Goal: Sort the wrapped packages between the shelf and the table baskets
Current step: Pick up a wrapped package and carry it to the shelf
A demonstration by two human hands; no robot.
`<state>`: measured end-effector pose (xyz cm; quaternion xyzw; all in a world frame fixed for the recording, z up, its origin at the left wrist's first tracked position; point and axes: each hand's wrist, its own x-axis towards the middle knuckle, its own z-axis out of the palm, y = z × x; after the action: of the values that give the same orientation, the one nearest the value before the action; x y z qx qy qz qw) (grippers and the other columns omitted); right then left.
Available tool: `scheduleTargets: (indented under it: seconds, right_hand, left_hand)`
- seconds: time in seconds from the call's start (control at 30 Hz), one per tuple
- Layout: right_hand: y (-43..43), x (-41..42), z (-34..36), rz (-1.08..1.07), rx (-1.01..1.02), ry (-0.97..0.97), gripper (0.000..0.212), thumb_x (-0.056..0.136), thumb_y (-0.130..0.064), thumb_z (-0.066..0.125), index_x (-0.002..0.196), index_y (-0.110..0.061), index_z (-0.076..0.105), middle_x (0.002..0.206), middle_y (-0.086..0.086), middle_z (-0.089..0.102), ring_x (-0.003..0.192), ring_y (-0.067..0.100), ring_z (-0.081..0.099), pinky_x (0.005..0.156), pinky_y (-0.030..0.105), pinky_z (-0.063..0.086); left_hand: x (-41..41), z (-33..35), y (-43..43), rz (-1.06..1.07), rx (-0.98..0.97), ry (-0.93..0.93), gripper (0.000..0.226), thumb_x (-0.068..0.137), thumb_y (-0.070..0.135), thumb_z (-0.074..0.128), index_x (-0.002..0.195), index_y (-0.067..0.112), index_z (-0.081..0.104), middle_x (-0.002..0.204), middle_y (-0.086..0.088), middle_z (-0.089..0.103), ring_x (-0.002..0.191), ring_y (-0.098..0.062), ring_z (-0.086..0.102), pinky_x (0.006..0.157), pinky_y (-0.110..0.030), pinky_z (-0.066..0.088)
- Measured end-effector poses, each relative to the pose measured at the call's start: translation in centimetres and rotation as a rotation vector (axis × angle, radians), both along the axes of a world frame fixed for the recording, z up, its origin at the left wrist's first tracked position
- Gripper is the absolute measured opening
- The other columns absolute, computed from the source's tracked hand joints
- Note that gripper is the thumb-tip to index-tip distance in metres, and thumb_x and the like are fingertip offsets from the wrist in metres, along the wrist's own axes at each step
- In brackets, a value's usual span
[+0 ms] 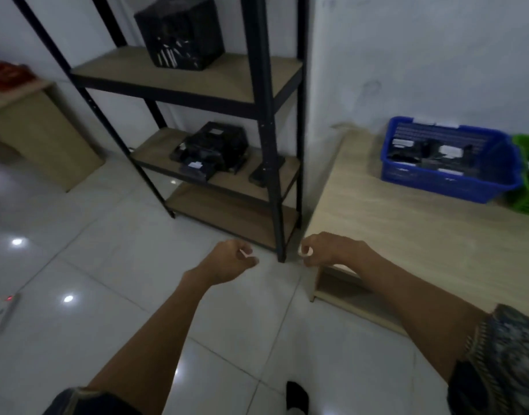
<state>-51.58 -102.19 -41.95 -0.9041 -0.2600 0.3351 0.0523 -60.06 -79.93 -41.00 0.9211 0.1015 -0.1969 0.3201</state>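
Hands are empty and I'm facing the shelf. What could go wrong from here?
The black packages on the middle shelf lie in a loose heap near its front edge, so pulling one could drag others off. The blue basket already looks well filled, so more packages may slide out. A power strip lies on the floor to the left, a trip hazard if you step that way.

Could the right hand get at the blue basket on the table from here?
Probably yes: only bare table lies between the right hand and the blue basket, though reaching may need a step.
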Motion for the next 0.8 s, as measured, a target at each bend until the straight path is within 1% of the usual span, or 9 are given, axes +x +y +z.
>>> scheduleTargets:
  seconds: [0.1,0.23,0.3,0.4,0.53,0.6,0.67,0.73,0.8]
  right_hand:
    - [6.3,2.8,-0.7,0.029,-0.035,0.046,0.037,0.091,-0.032,0.055,0.119,-0.008,0.057,0.124,0.01,0.055,0.11,0.027,0.054,0.077,0.026,0.04]
    - [14.4,6.0,-1.1,0.051,-0.013,0.068,0.033,0.091,-0.032,0.056,0.112,-0.006,0.057,0.117,0.013,0.059,0.101,0.03,0.058,0.079,0.036,0.048]
    - [18.4,7.4,-1.4,0.072,-0.038,0.083,0.026,0.092,-0.029,0.055,0.107,-0.008,0.057,0.113,0.011,0.058,0.096,0.027,0.056,0.073,0.031,0.045]
    - [24.1,9.8,-2.1,0.051,-0.041,0.073,0.017,0.093,-0.029,0.054,0.084,-0.017,0.048,0.093,0.004,0.05,0.088,0.019,0.046,0.06,0.026,0.034]
    - [31.4,12.8,-3.8,-0.023,-0.046,0.064,0.027,0.095,-0.029,0.051,0.107,-0.007,0.056,0.112,0.011,0.054,0.089,0.019,0.046,0.069,0.026,0.036]
    - [34.9,13.9,-4.7,-0.066,-0.045,0.088,0.027,0.094,-0.031,0.051,0.108,-0.009,0.055,0.115,0.01,0.054,0.091,0.019,0.048,0.068,0.027,0.039]
    - [37.7,14.9,-5.6,-0.121,-0.019,0.103,0.037,0.094,-0.033,0.052,0.125,-0.012,0.051,0.131,0.008,0.05,0.108,0.022,0.05,0.081,0.027,0.042]
    - [40.3,16.0,-5.9,-0.176,0.016,0.112,0.05,0.095,-0.032,0.051,0.14,-0.014,0.039,0.143,0.006,0.04,0.126,0.022,0.043,0.093,0.024,0.037]
    - [42.7,17.6,-6.4,-0.205,0.041,0.107,0.048,0.096,-0.03,0.052,0.139,-0.013,0.041,0.142,0.007,0.042,0.125,0.022,0.043,0.085,0.021,0.035]
  left_hand:
    - [1.8,-0.1,6.4,-0.036,0.069,0.076,0.045,0.088,0.045,0.064,0.121,0.015,0.06,0.108,-0.004,0.062,0.095,-0.015,0.058,0.082,-0.023,0.044]
    - [4.5,0.0,14.7,0.051,0.062,0.055,0.044,0.09,0.047,0.061,0.122,0.017,0.058,0.105,0.0,0.058,0.093,-0.013,0.056,0.079,-0.021,0.041]
    - [6.0,-0.5,18.7,0.04,0.071,0.067,0.044,0.09,0.046,0.06,0.123,0.016,0.058,0.106,0.0,0.058,0.094,-0.013,0.056,0.08,-0.021,0.04]
    - [8.7,-1.9,24.9,0.037,0.06,0.086,0.045,0.09,0.046,0.06,0.124,0.017,0.058,0.108,-0.001,0.06,0.095,-0.014,0.058,0.081,-0.023,0.042]
    - [12.6,-3.5,33.0,0.001,0.041,0.069,0.042,0.091,0.044,0.061,0.123,0.017,0.058,0.107,-0.001,0.06,0.093,-0.013,0.057,0.079,-0.021,0.042]
    - [14.1,-4.1,36.7,-0.018,0.027,0.079,0.04,0.09,0.043,0.062,0.12,0.017,0.059,0.105,-0.001,0.061,0.092,-0.013,0.058,0.076,-0.02,0.042]
    - [15.7,-4.6,40.1,-0.034,0.038,0.085,0.038,0.089,0.042,0.064,0.119,0.017,0.06,0.107,-0.002,0.063,0.092,-0.013,0.059,0.075,-0.02,0.043]
    - [17.8,-5.2,43.2,-0.034,0.049,0.072,0.039,0.088,0.042,0.065,0.118,0.017,0.062,0.109,-0.004,0.065,0.093,-0.013,0.059,0.078,-0.021,0.044]
    - [20.2,-5.7,45.8,-0.028,0.048,0.06,0.039,0.088,0.041,0.066,0.119,0.017,0.063,0.112,-0.005,0.066,0.093,-0.013,0.059,0.08,-0.022,0.043]
